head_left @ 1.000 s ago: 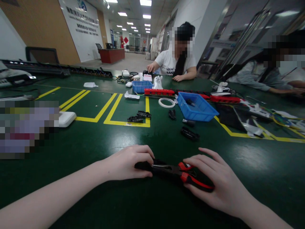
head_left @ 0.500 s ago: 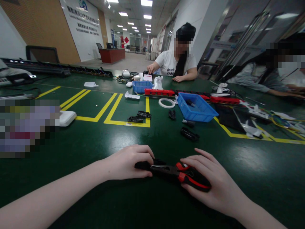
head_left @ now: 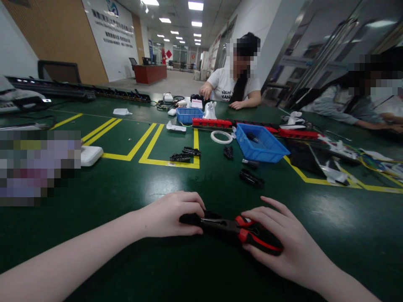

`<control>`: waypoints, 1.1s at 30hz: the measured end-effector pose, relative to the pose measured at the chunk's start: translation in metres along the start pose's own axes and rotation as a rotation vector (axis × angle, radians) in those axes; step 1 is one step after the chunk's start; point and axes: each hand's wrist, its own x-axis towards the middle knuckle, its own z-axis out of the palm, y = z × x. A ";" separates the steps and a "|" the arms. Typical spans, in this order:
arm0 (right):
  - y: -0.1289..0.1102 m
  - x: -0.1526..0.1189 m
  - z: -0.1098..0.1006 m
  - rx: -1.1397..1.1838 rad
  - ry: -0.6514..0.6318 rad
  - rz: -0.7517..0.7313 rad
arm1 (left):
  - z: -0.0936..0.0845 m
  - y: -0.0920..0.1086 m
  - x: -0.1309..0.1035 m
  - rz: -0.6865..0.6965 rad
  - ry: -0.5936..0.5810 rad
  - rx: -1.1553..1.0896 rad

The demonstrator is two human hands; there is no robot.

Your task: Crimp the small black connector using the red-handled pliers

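Red-and-black long-nose pliers (head_left: 239, 228) are in my right hand (head_left: 280, 239), whose fingers wrap the handles while the index finger sticks out. Their jaws point left and meet a black part (head_left: 192, 218) that my left hand (head_left: 179, 214) grips between thumb and fingers. Much of that part is hidden by the fingers, and its kind is hard to make out against the dark table. Beyond my hands lie a black cylindrical piece (head_left: 252, 178), a smaller dark piece (head_left: 250, 163), and a black clip-like part (head_left: 228, 152).
A blue bin (head_left: 262, 144) holds a dark piece, with a white tape roll (head_left: 221, 137) beside it. Two black parts (head_left: 185, 155) lie by yellow tape. Red rails (head_left: 212, 123) and a smaller blue bin (head_left: 189, 115) stand further back. A person (head_left: 239, 84) sits opposite; another is at right.
The view has shifted slightly. My hands keep nearly the same pose, with the pliers' jaws still at the black part. The person opposite has moved a hand a little.
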 end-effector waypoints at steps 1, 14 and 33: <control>0.000 0.000 0.000 0.000 0.001 0.000 | 0.000 0.000 0.000 0.000 0.000 0.001; -0.005 0.001 0.004 0.023 -0.013 0.025 | 0.001 0.000 0.000 0.005 -0.006 0.005; 0.000 0.001 -0.002 -0.061 0.011 -0.025 | 0.001 0.000 0.001 0.004 -0.009 0.026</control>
